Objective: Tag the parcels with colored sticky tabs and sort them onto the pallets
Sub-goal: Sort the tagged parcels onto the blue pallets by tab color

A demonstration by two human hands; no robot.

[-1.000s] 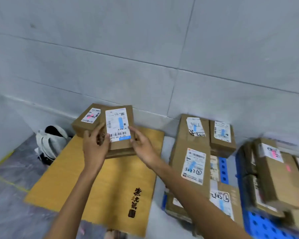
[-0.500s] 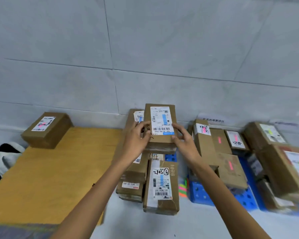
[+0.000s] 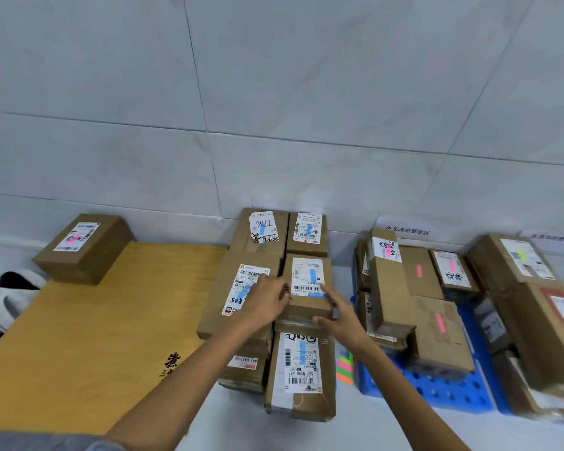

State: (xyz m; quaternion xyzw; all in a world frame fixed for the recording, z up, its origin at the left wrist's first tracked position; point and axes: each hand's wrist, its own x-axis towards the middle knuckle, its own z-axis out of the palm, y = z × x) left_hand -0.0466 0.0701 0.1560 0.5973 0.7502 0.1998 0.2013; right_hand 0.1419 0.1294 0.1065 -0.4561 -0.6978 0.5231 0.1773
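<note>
Now I judge I'm at the sorting step: my left hand and right hand clasp the sides of the small brown cardboard parcel with a blue-tabbed white label, set on the middle stack, so next both should release without nudging it.

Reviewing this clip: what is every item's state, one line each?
Blue-tabbed brown cardboard parcel: resting on the middle stack, held.
Left hand: grips its left edge.
Right hand: grips its right corner.
Pink-tabbed brown cardboard parcel: alone on yellow wooden board.
Neon sticky tab pad: on floor beside blue plastic pallet.
</note>
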